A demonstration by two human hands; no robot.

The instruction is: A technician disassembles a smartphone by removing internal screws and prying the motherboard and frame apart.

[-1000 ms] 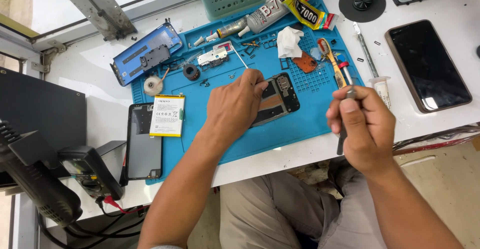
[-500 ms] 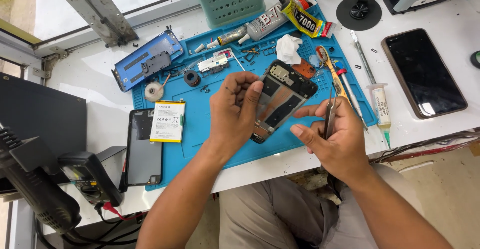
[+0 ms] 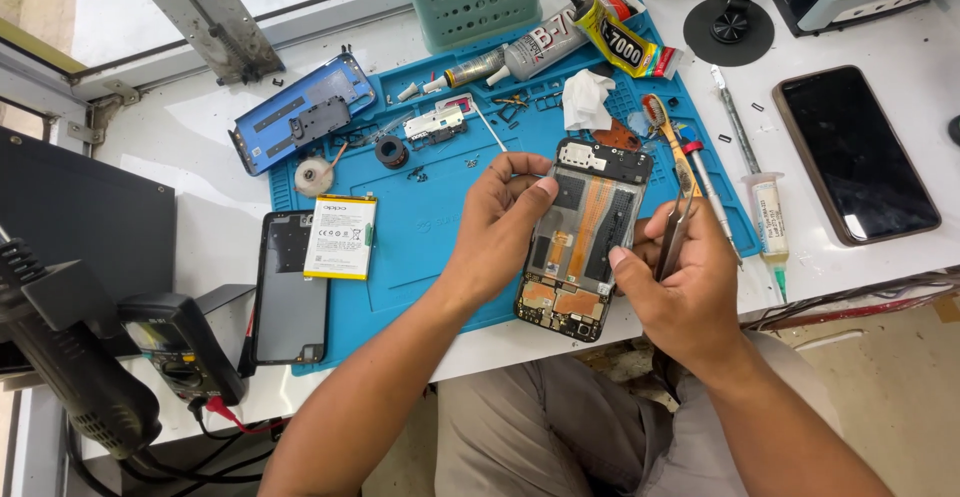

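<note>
Far left: black multimeter [image 3: 180,342] near the desk [image 3: 200,147] edge, then a dark phone panel [image 3: 290,287] with a white battery [image 3: 340,237] overlapping the blue mat [image 3: 420,257]. Mid-frame: left hand [image 3: 500,227] closed on the opened phone [image 3: 585,237], thumb and fingers pinching its left edge, raised above the mat's near edge. Likely light and stiff, yet fragile inside: exposed boards and orange flex; best gripped by the frame rim only. Right hand [image 3: 690,287] steadying the right edge while clasping metal tweezers [image 3: 675,232]. Further right: syringe [image 3: 768,219], black phone [image 3: 855,152]. Little free mat nearby; near desk edge just beneath.
</note>
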